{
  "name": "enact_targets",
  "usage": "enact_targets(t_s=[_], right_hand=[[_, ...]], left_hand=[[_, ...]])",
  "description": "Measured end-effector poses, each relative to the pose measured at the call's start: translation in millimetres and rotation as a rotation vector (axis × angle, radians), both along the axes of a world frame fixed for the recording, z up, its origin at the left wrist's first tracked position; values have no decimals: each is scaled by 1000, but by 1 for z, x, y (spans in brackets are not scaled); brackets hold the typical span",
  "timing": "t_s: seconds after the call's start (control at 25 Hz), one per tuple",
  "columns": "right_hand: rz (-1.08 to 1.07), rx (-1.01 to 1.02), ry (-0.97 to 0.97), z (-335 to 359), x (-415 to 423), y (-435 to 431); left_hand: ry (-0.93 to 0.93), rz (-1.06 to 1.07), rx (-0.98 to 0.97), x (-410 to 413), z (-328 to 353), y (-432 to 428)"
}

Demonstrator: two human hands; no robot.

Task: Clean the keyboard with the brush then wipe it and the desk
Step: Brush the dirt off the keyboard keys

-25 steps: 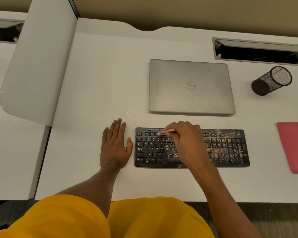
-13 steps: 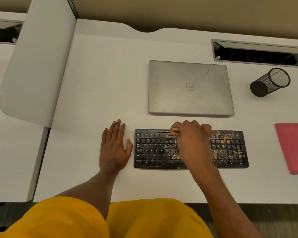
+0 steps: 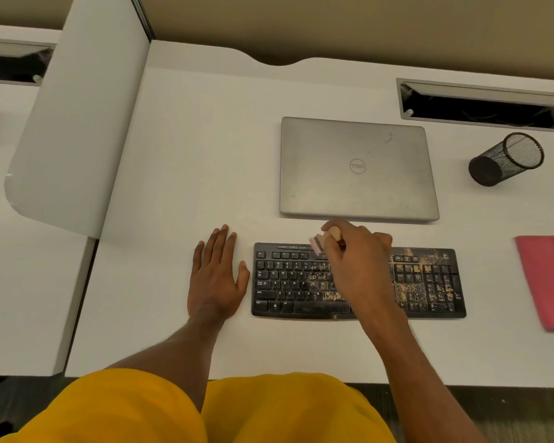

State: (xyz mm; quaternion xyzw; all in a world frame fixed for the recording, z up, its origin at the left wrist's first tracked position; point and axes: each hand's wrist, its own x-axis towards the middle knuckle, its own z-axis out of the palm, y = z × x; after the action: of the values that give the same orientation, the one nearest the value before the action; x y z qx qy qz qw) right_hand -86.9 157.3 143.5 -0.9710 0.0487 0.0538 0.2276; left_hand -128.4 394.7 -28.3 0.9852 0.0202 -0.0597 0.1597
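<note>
- Black plastic, the keyboard (image 3: 293,282) lies flat on the white table (image 3: 189,155). Its long axis runs left to right and its legends face the person. Tan grit (image 3: 419,282) cakes its right end, with patches mid-board.
- Over the keyboard's far edge, near the middle, the right hand (image 3: 359,263) grips a small wooden brush (image 3: 325,239), fingers (image 3: 352,228) curled round the handle. The pale, blurred bristles point down and leftward at the function row.
- The dirtiest keys lie to the right of the bristles and nearer the person, so I'd judge the sweep should run along the board's length.
- Just left of the keyboard, the left hand (image 3: 216,276) rests flat, fingers straight, holding nothing.
- Behind the keyboard is a closed grey laptop (image 3: 357,169), and well to its right a red cloth (image 3: 547,279).
</note>
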Motion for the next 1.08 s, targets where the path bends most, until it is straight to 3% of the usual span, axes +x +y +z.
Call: enact_targets(t_s=[0.28,0.68,1.08], right_hand=[[12,35,63,-16,-8,-1],[-69,146,-65,-17,-5,-9],[-51,150,-39,-23,-7,-11]], left_hand=[[7,5,-1,0,-1,1],[-2,-2,-2,0,-1,0],[-5,-2,4,0,0,0]])
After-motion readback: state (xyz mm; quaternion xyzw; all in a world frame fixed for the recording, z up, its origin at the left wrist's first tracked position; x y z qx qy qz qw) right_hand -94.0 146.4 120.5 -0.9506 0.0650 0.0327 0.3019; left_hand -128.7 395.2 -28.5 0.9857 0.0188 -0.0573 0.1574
